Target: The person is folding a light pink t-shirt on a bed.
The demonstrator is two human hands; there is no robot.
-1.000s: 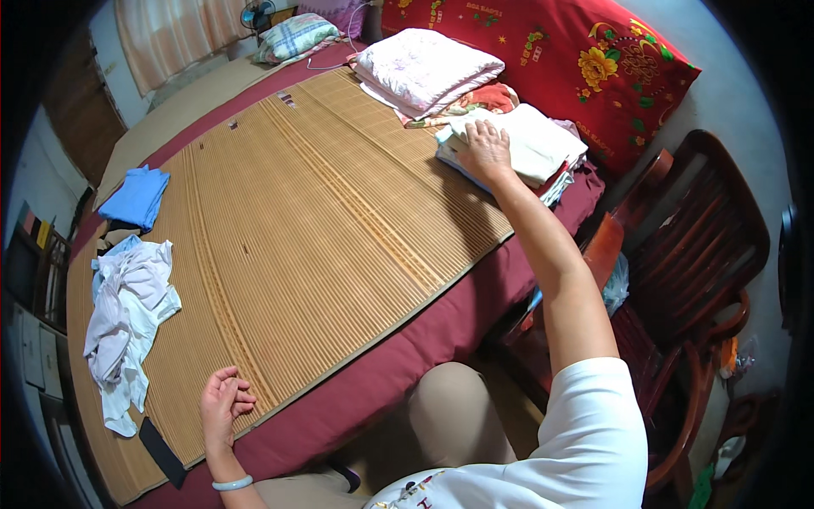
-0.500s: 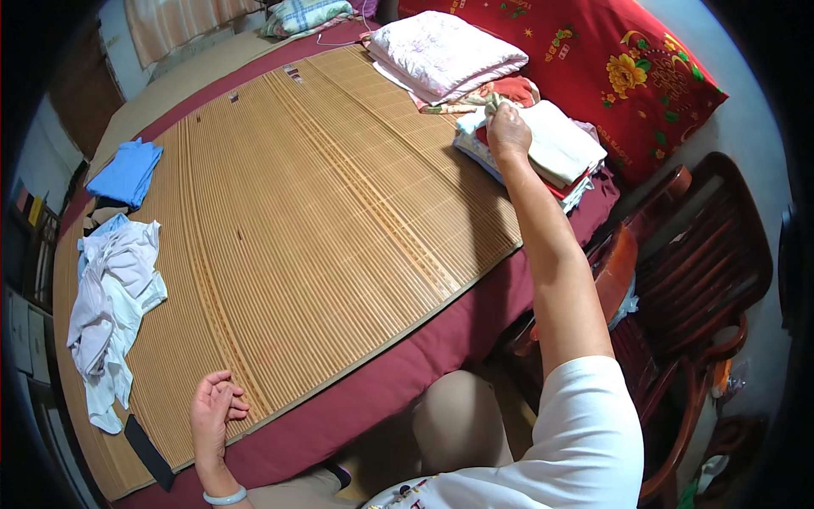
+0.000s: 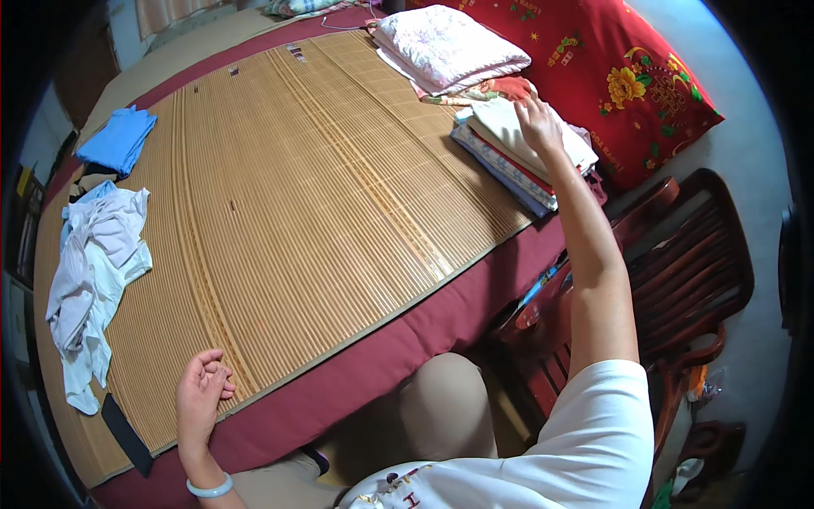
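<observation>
My right hand (image 3: 540, 125) rests on top of a stack of folded clothes (image 3: 509, 144) at the bed's right corner, its fingers stretched out over the white top piece and gripping nothing. The stack shows white, red, patterned and blue layers. My left hand (image 3: 202, 394), a pale bangle on its wrist, is at the near edge of the bamboo mat (image 3: 288, 195). Its fingers are loosely bent, with nothing in them. Farther along the left side lie a crumpled white and pale grey garment (image 3: 97, 271) and a folded blue cloth (image 3: 119, 140).
A folded pale quilt (image 3: 449, 47) lies behind the stack, before a red flowered cover (image 3: 610, 76). A dark wooden chair (image 3: 678, 254) stands right of the bed. A dark strip (image 3: 125, 433) sits at the mat's near left corner. My knee (image 3: 449, 407) is by the bed's side.
My right hand has let go of the cloth it pinched and moved slightly right, its fingers now extended. The stack's white top lies flatter. My left hand stays by the mat's edge.
</observation>
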